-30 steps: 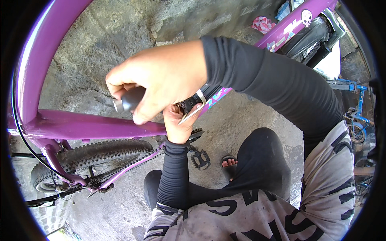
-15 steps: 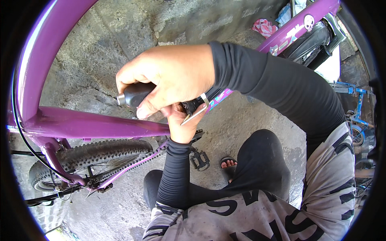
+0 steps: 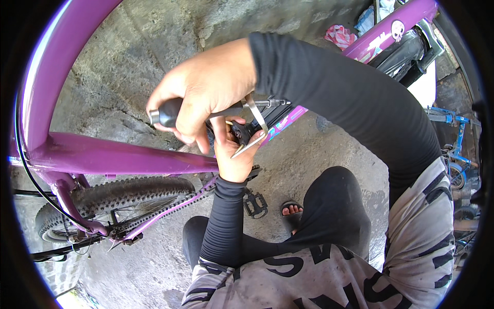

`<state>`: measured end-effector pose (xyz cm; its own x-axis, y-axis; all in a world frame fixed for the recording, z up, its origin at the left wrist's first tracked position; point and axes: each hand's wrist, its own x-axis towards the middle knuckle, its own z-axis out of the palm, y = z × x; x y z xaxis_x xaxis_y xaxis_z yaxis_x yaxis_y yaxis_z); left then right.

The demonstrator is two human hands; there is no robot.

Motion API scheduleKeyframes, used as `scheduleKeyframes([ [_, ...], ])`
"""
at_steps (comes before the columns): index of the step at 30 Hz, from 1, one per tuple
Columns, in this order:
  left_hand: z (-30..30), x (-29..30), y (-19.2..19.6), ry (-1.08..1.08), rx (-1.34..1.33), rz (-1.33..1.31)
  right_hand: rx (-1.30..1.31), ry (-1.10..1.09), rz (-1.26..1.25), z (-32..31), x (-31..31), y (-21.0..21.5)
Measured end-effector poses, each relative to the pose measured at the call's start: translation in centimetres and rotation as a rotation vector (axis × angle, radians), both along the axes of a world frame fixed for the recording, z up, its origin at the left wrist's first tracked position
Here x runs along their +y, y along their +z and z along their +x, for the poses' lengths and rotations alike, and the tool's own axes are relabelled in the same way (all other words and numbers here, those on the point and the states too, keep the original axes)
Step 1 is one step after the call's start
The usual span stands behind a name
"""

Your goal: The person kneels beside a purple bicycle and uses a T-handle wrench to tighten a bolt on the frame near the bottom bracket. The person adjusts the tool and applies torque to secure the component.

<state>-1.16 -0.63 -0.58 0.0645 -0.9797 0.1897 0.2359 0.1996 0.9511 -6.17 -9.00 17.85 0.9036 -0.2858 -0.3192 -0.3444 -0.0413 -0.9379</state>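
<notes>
Your right hand [image 3: 211, 80] is closing around a black-handled tool [image 3: 169, 112], thumb and fingers wrapping the grip. The metal end cap is projecting just beyond those fingertips; the shaft is running out on the opposite side of the hand, passing a bent silver strip [image 3: 256, 112]. Whether shaft and strip are touching cannot be told.

Your left hand [image 3: 234, 162] is working just below the right fingers, holding a dark fitting [image 3: 240, 133] between its digits, one of them pressing against the silver strip. Its other fingers are being partly hidden, so their exact hold cannot be told.

A purple bicycle frame [image 3: 128, 157] is extending to the left of the left fingers, with a knobbly tyre [image 3: 139, 190] sitting below it. A black pedal [image 3: 256, 204] is hanging below the left fingers. A pink-and-white cloth [image 3: 339, 36] is lying well apart, beyond the right fingers.
</notes>
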Motion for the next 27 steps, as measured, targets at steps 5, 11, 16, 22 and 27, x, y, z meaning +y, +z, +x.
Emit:
scheduleKeyframes([
  [5, -0.3, 0.1, -0.2, 0.004, 0.036, -0.027, -0.078, 0.165, -0.5, 0.7, -1.0, -1.6],
  [11, -0.4, 0.6, -0.2, 0.033, 0.272, -0.102, -0.126, -0.259, -1.085, 0.3, 2.8, -2.3],
  [16, -0.8, 0.3, 0.4, -0.038, 0.09, 0.015, 0.019, 0.01, -0.3, -0.1, -0.2, -0.1],
  [22, -0.1, -0.2, -0.4, -0.039, 0.061, -0.017, 0.04, 0.044, -0.07, 0.0, -0.5, 0.3],
  [27, 0.1, -0.1, -0.1, -0.001, -0.027, -0.047, -0.022, -0.003, -0.19, -0.7, 0.5, 0.8],
])
